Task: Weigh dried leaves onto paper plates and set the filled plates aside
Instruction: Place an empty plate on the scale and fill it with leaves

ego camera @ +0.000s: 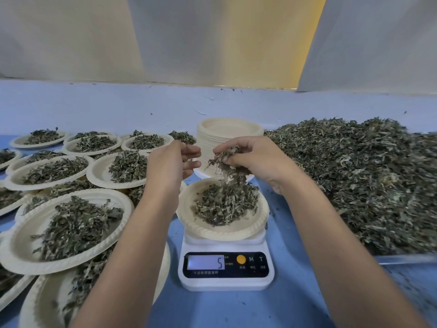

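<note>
The right hand (255, 159) is curled around a clump of dried leaves (227, 162), letting bits drop onto the paper plate (236, 233) that sits on the kitchen scale (227, 280). The left hand (175, 159) hovers alongside, fingers loose and apart, seemingly empty. The display (205, 262) shows what looks like a 5. I'd release the leaves in small pinches, pause for the number to settle, and keep them centred, off the rim.

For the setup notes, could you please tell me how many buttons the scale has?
3, in a row right of the display: orange button, then M button, then T button rightmost; none looks hidden.
</note>
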Demonstrator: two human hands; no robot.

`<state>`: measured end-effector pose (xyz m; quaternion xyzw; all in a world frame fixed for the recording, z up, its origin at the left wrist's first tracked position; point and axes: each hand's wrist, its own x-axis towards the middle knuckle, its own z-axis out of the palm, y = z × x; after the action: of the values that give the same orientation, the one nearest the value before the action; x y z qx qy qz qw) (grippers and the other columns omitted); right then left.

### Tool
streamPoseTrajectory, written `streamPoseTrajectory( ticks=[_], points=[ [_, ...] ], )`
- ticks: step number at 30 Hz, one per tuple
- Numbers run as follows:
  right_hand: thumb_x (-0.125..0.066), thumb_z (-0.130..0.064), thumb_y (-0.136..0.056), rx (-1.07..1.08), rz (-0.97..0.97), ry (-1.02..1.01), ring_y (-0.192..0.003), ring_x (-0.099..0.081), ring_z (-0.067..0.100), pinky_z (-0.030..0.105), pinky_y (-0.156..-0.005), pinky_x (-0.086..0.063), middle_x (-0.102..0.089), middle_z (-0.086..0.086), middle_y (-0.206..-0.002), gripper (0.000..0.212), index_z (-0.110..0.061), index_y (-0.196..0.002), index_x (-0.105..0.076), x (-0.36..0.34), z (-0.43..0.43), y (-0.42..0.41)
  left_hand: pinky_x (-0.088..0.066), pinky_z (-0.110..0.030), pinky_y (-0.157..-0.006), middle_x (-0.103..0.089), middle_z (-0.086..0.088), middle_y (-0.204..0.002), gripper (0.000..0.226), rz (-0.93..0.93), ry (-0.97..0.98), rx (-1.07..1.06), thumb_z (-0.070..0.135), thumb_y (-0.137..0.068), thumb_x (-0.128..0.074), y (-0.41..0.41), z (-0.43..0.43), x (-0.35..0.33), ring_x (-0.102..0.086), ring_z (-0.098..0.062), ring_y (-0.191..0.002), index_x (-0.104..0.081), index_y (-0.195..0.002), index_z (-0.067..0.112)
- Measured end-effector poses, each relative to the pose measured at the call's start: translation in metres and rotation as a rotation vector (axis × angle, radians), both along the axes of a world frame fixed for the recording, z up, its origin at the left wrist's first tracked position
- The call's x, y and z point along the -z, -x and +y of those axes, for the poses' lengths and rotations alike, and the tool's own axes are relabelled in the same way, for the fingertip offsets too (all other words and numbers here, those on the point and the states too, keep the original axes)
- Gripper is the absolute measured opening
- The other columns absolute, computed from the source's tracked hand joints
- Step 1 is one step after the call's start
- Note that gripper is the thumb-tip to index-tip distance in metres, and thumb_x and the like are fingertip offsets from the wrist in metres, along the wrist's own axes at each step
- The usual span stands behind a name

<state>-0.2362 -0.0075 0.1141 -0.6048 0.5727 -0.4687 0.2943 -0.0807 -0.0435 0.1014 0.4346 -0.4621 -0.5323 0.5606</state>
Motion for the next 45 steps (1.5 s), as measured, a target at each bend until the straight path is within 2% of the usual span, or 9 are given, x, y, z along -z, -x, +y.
streamPoseTrajectory(
  ticks=[1,3,7,15,24,32,37,42,45],
  points=[
    [-0.063,0.001,-0.085,-0.015,-0.054,-0.007,-0.067,-0.067,0.009,0.022,-0.064,-0.057,-0.073,-0.002,-0.086,0.027,-0.023,-0.088,-0.074,0.0,0.0,0.0,-0.044,-0.018,-0.055,-0.072,0.001,-0.074,0.029,0.0,0.0,0.001,0.011,-0.091,-0.042,0.0,0.0,0.0,-0.061,-0.007,-0.052,-0.068,-0.077,0.009],
    [-0.06,-0.001,-0.089,-0.042,-0.135,-0.024,-0.07,-0.068,0.006,0.022,-0.071,-0.056,-0.073,0.001,-0.087,0.02,-0.017,-0.093,-0.071,0.0,-0.001,-0.001,-0.044,-0.018,-0.055,-0.072,0.001,-0.074,0.029,-0.002,-0.001,-0.001,0.011,-0.091,-0.042,0.0,0.0,0.001,-0.061,-0.007,-0.053,-0.068,-0.077,0.009],
    [-0.057,-0.001,-0.092,-0.026,-0.117,-0.016,-0.088,-0.069,0.016,0.029,-0.085,-0.054,-0.072,0.01,-0.101,0.019,-0.01,-0.104,-0.068,0.001,-0.002,-0.002,-0.044,-0.018,-0.055,-0.072,0.001,-0.074,0.03,-0.007,-0.001,-0.004,0.012,-0.091,-0.042,-0.001,0.0,0.001,-0.061,-0.008,-0.052,-0.068,-0.077,0.009],
    [-0.053,0.007,-0.09,0.032,-0.247,0.162,-0.08,-0.068,0.006,0.025,-0.08,-0.056,-0.072,-0.006,-0.079,0.031,-0.018,-0.086,-0.07,0.001,-0.004,-0.004,-0.045,-0.02,-0.059,-0.072,0.003,-0.072,0.03,-0.02,0.009,-0.003,0.012,-0.091,-0.043,-0.001,0.001,0.001,-0.061,-0.008,-0.054,-0.068,-0.076,0.01],
    [-0.052,0.008,-0.09,0.017,-0.274,0.169,-0.079,-0.068,0.005,0.025,-0.08,-0.055,-0.072,-0.007,-0.077,0.031,-0.018,-0.086,-0.07,0.003,-0.006,-0.005,-0.044,-0.019,-0.056,-0.072,0.005,-0.066,0.028,-0.014,0.008,0.0,0.011,-0.09,-0.043,0.0,0.001,0.001,-0.06,-0.006,-0.051,-0.068,-0.076,0.008],
    [-0.052,0.007,-0.09,-0.012,-0.232,0.163,-0.086,-0.066,0.014,0.026,-0.08,-0.055,-0.071,0.003,-0.088,0.03,-0.017,-0.087,-0.069,0.002,-0.004,-0.007,-0.044,-0.019,-0.056,-0.071,0.004,-0.068,0.029,-0.017,0.013,-0.003,0.01,-0.091,-0.043,0.0,0.0,0.002,-0.06,-0.007,-0.051,-0.068,-0.078,0.008],
    [-0.055,-0.003,-0.092,-0.019,-0.252,0.118,-0.082,-0.069,0.016,0.032,-0.086,-0.055,-0.073,0.002,-0.084,0.02,-0.018,-0.089,-0.067,0.003,-0.006,-0.009,-0.043,-0.018,-0.054,-0.071,0.002,-0.069,0.029,-0.016,0.01,-0.001,0.011,-0.092,-0.043,0.0,-0.001,0.003,-0.06,-0.007,-0.051,-0.068,-0.077,0.008],
    [-0.055,-0.018,-0.096,-0.037,-0.278,0.058,-0.076,-0.069,0.018,0.029,-0.078,-0.056,-0.072,0.007,-0.087,0.016,-0.012,-0.091,-0.069,0.004,-0.006,-0.011,-0.043,-0.018,-0.054,-0.071,0.002,-0.071,0.03,-0.018,0.007,-0.004,0.011,-0.092,-0.042,-0.001,-0.001,0.003,-0.06,-0.007,-0.052,-0.068,-0.077,0.008],
    [-0.056,-0.029,-0.095,0.018,-0.166,0.061,-0.09,-0.068,0.012,0.033,-0.087,-0.052,-0.073,-0.003,-0.097,0.021,-0.022,-0.084,-0.072,0.005,-0.008,-0.01,-0.044,-0.018,-0.054,-0.072,0.002,-0.071,0.03,-0.018,0.009,-0.004,0.012,-0.092,-0.042,-0.001,-0.001,0.003,-0.061,-0.008,-0.052,-0.068,-0.078,0.007]
  ],
)
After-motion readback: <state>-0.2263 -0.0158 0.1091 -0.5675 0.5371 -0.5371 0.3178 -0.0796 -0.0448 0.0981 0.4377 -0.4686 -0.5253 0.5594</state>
